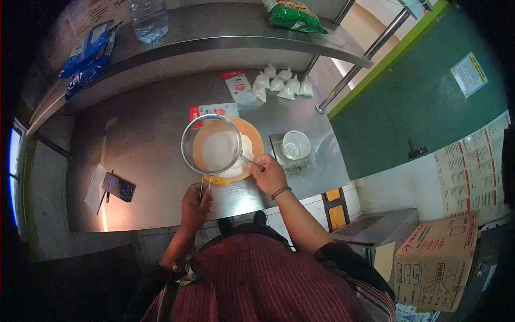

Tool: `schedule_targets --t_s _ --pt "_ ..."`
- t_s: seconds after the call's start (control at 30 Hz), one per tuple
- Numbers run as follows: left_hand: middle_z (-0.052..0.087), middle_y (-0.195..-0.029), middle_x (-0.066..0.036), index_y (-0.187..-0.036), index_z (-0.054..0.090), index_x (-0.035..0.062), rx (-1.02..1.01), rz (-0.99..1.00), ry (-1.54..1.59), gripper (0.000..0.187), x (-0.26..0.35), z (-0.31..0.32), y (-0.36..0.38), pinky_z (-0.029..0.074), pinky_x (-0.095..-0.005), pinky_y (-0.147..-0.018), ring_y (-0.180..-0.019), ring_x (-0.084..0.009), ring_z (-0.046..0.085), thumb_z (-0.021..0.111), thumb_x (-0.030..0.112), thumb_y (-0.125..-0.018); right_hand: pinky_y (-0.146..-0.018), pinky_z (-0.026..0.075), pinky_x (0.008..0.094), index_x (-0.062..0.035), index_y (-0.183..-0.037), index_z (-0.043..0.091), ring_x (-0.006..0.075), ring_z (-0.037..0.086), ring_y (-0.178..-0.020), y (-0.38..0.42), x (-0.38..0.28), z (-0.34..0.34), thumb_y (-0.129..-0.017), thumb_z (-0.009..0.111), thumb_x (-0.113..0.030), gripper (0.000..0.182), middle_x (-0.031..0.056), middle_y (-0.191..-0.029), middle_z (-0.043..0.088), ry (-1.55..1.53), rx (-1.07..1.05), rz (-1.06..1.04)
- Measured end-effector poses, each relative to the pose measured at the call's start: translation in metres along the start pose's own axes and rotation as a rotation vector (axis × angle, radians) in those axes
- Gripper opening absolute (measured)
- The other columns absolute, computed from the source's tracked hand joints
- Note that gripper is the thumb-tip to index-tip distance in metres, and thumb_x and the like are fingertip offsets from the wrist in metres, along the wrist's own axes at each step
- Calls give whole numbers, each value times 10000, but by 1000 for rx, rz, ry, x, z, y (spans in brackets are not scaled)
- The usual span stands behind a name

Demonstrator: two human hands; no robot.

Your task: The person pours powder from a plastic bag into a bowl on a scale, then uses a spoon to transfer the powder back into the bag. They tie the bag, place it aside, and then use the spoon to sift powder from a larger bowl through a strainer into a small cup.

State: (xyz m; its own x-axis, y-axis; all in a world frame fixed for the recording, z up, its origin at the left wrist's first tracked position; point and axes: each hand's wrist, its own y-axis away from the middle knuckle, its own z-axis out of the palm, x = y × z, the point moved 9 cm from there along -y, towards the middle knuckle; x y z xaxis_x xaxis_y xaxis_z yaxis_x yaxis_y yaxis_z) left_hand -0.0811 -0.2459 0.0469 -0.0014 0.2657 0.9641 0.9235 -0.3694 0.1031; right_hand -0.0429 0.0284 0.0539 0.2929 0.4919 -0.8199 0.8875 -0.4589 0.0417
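Note:
A round metal sieve [183,147] with white powder [220,150] in it is held over an orange bowl [257,137], where more white powder shows beside the sieve. My left hand [196,205] is closed around the sieve's thin wire handle at the near side. At the right rim, my right hand [268,176] grips a thin metal utensil handle [247,159] that reaches toward the powder; its far end is hidden. Just right of that hand, a clear plastic tub [296,145] stands on a flat scale [300,167].
Red-and-white packets [240,87] and several small bags of white powder [288,88] lie at the back of the steel table [145,139]. A phone [118,187] rests at left. The overhead shelf [214,43] holds a water bottle [148,20], blue packs [90,56] and a green bag [294,16].

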Motion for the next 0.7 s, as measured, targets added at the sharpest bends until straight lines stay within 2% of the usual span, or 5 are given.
schedule_targets --t_s 0.2,0.43,0.53,0.63,0.7 --pt "635 -755 -51 -1076 558 -2 -22 -16 -33 184 -9 5 -6 485 -281 -556 -611 -102 575 615 130 -962 -831 543 440 -16 -1024 676 363 693 -923 -18 -19 -2 -899 640 -419 424 204 -964 712 199 -39 -7" --pt "650 -741 -51 -1089 559 -4 13 19 -133 224 -6 2 -5 501 -297 -562 -598 -125 605 638 158 -956 -862 533 489 -65 -1062 682 378 687 -943 -15 -28 12 -938 548 -346 335 183 -1028 713 442 -231 29" --pt "656 -745 -59 -1097 558 -5 -10 -106 -60 253 -7 4 -5 510 -301 -569 -602 -135 622 644 187 -956 -859 530 492 -37 -1100 628 374 685 -970 -9 -32 18 -957 495 -324 347 207 -1034 705 551 -333 31" --pt "661 -751 -65 -1099 557 -4 -21 -27 -210 249 4 2 -10 516 -295 -571 -616 -136 631 634 192 -965 -812 534 498 -18 -1112 544 392 685 -931 -3 -42 18 -934 530 -265 305 229 -979 701 620 -333 -22" --pt "673 -769 -76 -1090 555 -10 -16 101 -106 254 11 4 -14 531 -298 -605 -636 -129 635 629 201 -970 -831 533 507 10 -1142 501 381 684 -974 4 -44 12 -967 424 -259 330 244 -1004 693 678 -339 7"
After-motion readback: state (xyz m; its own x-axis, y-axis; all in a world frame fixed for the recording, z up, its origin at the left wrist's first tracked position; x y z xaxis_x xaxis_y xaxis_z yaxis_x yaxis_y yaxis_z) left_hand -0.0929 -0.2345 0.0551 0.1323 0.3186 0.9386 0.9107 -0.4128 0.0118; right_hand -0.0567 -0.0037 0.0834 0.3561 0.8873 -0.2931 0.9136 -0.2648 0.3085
